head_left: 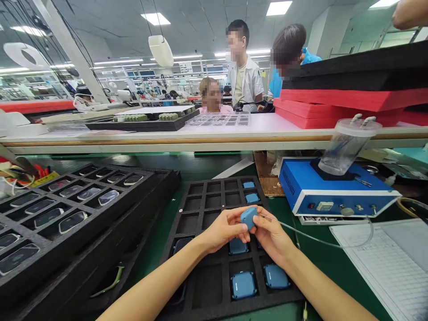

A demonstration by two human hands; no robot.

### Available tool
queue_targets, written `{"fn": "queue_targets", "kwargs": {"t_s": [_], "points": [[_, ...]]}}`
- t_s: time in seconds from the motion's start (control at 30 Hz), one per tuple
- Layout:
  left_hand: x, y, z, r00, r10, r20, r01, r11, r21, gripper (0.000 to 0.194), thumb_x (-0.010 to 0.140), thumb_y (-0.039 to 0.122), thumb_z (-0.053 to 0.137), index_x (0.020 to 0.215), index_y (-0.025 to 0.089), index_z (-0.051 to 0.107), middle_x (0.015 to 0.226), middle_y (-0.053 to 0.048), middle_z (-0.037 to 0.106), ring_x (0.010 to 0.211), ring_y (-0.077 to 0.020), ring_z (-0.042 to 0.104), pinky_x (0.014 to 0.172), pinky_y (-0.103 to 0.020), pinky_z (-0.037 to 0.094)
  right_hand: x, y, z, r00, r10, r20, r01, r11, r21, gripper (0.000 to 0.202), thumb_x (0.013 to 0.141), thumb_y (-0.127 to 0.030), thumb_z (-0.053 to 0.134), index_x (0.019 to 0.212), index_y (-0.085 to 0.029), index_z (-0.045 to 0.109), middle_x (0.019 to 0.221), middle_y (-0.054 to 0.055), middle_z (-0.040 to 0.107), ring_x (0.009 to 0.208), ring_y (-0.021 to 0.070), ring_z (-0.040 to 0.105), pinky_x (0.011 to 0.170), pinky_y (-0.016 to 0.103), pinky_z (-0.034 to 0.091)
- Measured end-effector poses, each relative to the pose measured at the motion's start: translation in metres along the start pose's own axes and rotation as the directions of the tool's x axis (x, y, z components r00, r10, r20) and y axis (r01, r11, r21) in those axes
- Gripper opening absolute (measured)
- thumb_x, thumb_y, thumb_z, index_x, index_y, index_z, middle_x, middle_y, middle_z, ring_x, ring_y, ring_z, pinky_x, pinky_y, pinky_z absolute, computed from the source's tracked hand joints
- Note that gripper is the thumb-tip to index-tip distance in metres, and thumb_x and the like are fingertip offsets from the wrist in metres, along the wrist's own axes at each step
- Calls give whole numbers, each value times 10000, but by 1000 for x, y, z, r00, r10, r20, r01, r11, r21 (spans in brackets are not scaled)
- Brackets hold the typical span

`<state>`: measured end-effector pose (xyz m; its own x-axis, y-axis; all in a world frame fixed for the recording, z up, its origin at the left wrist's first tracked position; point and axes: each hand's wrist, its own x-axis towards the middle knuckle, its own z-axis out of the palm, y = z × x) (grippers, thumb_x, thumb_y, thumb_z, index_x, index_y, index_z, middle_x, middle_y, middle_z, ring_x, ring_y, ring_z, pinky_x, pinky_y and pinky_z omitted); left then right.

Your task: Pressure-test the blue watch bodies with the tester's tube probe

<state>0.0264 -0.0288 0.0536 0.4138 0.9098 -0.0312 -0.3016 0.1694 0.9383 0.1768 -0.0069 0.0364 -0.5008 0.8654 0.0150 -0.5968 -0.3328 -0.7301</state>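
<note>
A small blue case (248, 218) is held up between both hands, over a black foam tray (207, 285) with square pockets. My left hand (222, 229) pinches it from the left, thumb in front. At its right side, my right hand (269, 229) closes on the case, with a thin clear tube (314, 236) running from the fingers toward a blue box-shaped machine (334, 187). Further blue cases (244, 285) lie in the tray's right-hand pockets, some partly hidden by the hands. A dark case (182, 244) sits at the tray's left edge.
Stacked foam trays (100, 214) with clear-faced pieces stand at the left. A clear cup (343, 147) tops the machine; papers (384, 258) lie at the right. A shelf (214, 141) crosses ahead, holding red foam (310, 113). Several people are beyond it.
</note>
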Motion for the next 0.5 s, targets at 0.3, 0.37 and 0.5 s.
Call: {"fn": "queue_targets", "kwargs": {"t_s": [0.3,0.37,0.5], "points": [[-3,-4,-11,999,12,-42,-15,997,-78,598,539,325,832,1086,180,638,783,-12,587,508,-43,439,422,-148,384,0,7,-3,997,-69,-38,65,992,-104,247,634,-203,775,803,-199,595,802,-11,651,745,128,590,730,234,454],[-5,-5,-13,996,14,-94,-25,992,-121,600,536,329,834,1084,184,638,885,-45,607,626,-78,508,488,-152,422,0,7,-4,986,-128,-103,110,980,-167,225,644,-215,767,801,-193,607,831,-2,653,787,132,587,734,228,450],[-9,-4,-17,985,7,-172,-29,991,-127,486,619,340,787,1055,175,651,1106,-92,575,980,-190,540,747,-254,497,0,6,-8,931,-307,-196,252,931,-265,185,795,-332,610,703,-172,612,720,-1,626,642,103,535,603,200,436]]}}
